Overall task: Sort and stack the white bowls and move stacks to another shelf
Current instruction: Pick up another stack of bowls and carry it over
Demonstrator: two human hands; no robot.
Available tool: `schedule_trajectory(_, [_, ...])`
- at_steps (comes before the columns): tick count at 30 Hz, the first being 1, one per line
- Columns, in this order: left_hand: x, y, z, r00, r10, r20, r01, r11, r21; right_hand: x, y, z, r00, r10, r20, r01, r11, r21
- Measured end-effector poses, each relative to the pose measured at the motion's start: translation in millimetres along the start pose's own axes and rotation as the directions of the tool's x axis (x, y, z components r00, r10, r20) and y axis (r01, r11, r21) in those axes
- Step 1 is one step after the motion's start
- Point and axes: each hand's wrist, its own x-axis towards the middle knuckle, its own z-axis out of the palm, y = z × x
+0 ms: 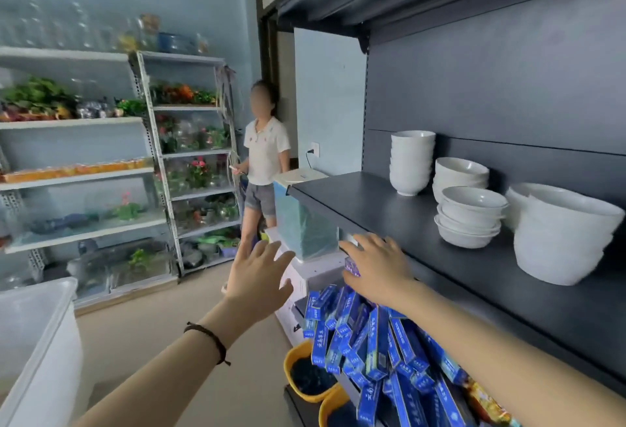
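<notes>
**Four bowl stacks on dark shelf; both hands empty**

Landmark: the dark shelf (389,209), middle board of a dark unit.

Bowls, all on the dark shelf, toward its back panel:
- tall stack of narrow white bowls (411,162), at the far end of the shelf, upright.
- stack of wider bowls (460,172), next along, close to the back panel.
- stack of shallow bowls (471,220), just in front of the wider ones, nearer the shelf's front edge; rims sit unevenly.
- stack of large deep bowls (562,233), at the near end of the shelf, close beside the shallow stack.

Hands:
- left hand (259,274): off the shelf, out past its far front corner, in the air. Fingers spread and straight, released, holding nothing. Dark cord bracelet (206,335) on the wrist.
- right hand (376,267): palm down at the shelf's front edge, well apart from every stack. Fingers extended, grasping nothing. Cannot tell whether the fingertips touch the edge.

Other:
- heap of blue boxes (372,342) below the shelf, under the right forearm.
- yellow tubs (305,372) below the shelf, beside the boxes.
- white bin (37,331) across the aisle from the shelf.
- white racks (189,155) with plants and glassware, on the wall facing the shelf.
- a person (266,159) stands beyond the shelf's far end.
</notes>
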Motion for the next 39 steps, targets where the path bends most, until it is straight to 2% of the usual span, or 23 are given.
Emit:
schedule_trajectory(3, [44, -3, 28, 0.998, 0.058, 0.025, -0.056, 0.994, -0.095, 35, 20, 9, 0.993, 0.102, -0.056, -0.102, 0.995, 0.0])
schedule_trajectory(7, [108, 5, 64, 0.983, 0.183, 0.033, -0.173, 0.966, -0.194, 90, 48, 24, 0.981, 0.192, -0.026, -0.193, 0.981, -0.017])
schedule_trajectory(10, [165, 7, 84, 0.977, 0.213, -0.017, -0.211, 0.953, -0.215, 141, 73, 29, 0.955, 0.295, -0.029, -0.289, 0.948, 0.137])
schedule_trajectory(12, [207, 7, 93, 0.979, 0.198, -0.046, -0.203, 0.944, -0.261, 172, 93, 28, 0.905, 0.426, -0.007, -0.407, 0.869, 0.281])
schedule_trajectory(15, [269, 18, 106, 0.959, 0.276, -0.069, -0.285, 0.925, -0.252, 210, 125, 33, 0.792, 0.609, 0.031, -0.554, 0.698, 0.453])
schedule_trajectory(17, [302, 30, 114, 0.946, 0.322, -0.016, -0.316, 0.914, -0.255, 231, 145, 44, 0.694, 0.719, 0.031, -0.598, 0.552, 0.581])
schedule_trajectory(19, [325, 44, 131, 0.945, 0.327, 0.008, -0.31, 0.903, -0.298, 245, 160, 63, 0.587, 0.809, -0.016, -0.572, 0.428, 0.7])
schedule_trajectory(21, [339, 53, 147, 0.935, 0.352, 0.045, -0.317, 0.887, -0.336, 255, 168, 79, 0.512, 0.857, -0.05, -0.514, 0.353, 0.782])
schedule_trajectory(28, [375, 56, 173, 0.898, 0.41, 0.158, -0.309, 0.845, -0.437, 280, 195, 87, 0.363, 0.926, -0.102, -0.315, 0.225, 0.922])
schedule_trajectory(30, [383, 57, 175, 0.889, 0.421, 0.182, -0.307, 0.841, -0.445, 281, 201, 88, 0.352, 0.931, -0.101, -0.257, 0.2, 0.946])
schedule_trajectory(39, [397, 81, 174, 0.885, 0.415, 0.21, -0.236, 0.79, -0.566, 281, 213, 100, 0.423, 0.894, -0.149, -0.088, 0.204, 0.975])
